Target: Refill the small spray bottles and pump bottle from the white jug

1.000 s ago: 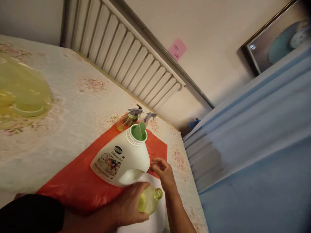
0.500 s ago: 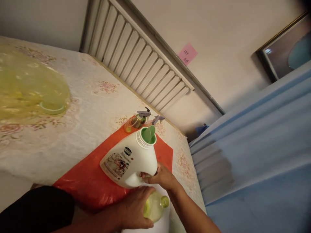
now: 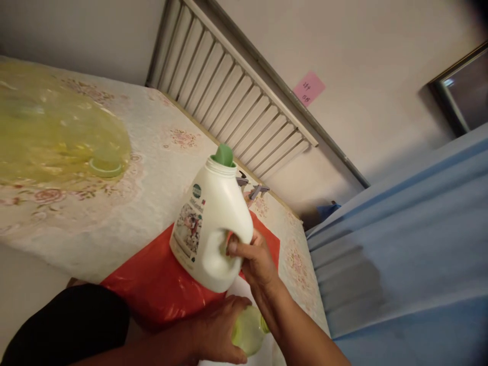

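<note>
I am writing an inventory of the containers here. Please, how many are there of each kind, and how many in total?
White jug with green spout, held by the right hand: 1
Small clear bottle of yellowish liquid, held by the left hand: 1
Spray bottles, only the grey trigger heads show behind the jug: 2
Total: 4

Spray triggers (image 3: pixel 254 189) crowd behind the jug (image 3: pixel 211 218); tablecloth (image 3: pixel 114 213) left lies open.

jug (image 3: pixel 210 223) over sheet (image 3: pixel 152 284) | small bottle (image 3: pixel 248 333) below-right of jug | spray bottles (image 3: pixel 254 189) behind jug
</note>
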`<state>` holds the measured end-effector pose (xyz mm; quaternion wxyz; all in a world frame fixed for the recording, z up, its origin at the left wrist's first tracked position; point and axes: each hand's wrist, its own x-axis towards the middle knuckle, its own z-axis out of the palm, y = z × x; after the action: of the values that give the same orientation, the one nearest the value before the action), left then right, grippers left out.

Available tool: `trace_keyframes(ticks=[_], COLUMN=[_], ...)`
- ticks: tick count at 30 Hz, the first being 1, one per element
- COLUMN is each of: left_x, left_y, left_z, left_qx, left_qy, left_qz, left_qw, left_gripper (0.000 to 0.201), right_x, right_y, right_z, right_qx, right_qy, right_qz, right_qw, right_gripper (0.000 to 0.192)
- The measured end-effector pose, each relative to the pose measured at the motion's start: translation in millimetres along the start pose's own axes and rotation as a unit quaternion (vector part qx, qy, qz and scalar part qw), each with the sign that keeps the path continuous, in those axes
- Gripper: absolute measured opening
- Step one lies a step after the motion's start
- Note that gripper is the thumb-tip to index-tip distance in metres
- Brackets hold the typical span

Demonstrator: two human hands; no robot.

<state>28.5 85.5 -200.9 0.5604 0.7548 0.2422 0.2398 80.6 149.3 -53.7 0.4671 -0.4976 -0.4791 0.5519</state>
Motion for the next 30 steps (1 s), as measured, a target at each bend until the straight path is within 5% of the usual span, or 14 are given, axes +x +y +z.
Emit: trace_keyframes(ticks=[9, 15, 21, 26, 30], left_x=[-1, 3, 9, 17, 23], left_y=[2, 0, 3, 1, 1], left_z=[-6.2, -22.8, -53.1, -66.4, -72.1], left_qx=[0.033, 0.03, 0.014, 0.042, 0.034], left_qy=[0.006, 0.077, 0.143, 0.224, 0.251], left_qz=[-0.006, 0.021, 0.021, -0.007, -0.029], left_qw=[0.999, 0.996, 0.989, 0.974, 0.967], left_gripper=[0.086, 0.071, 0.061, 0.031, 0.038], right_x=[-26, -74, -123, -155, -171], right_y=[-87, -124, -122, -101, -80], right_z=[-35, -72, -110, -144, -158], right_qx=[-0.102, -0.15, -0.185, -0.231, -0.228], right_qy=[0.012, 0.089, 0.145, 0.16, 0.167], right_qz=[-0.149, -0.156, -0.095, -0.019, 0.009], right_qw=[0.983, 0.972, 0.967, 0.959, 0.959], right_gripper=[0.03, 0.032, 0.039, 0.042, 0.044])
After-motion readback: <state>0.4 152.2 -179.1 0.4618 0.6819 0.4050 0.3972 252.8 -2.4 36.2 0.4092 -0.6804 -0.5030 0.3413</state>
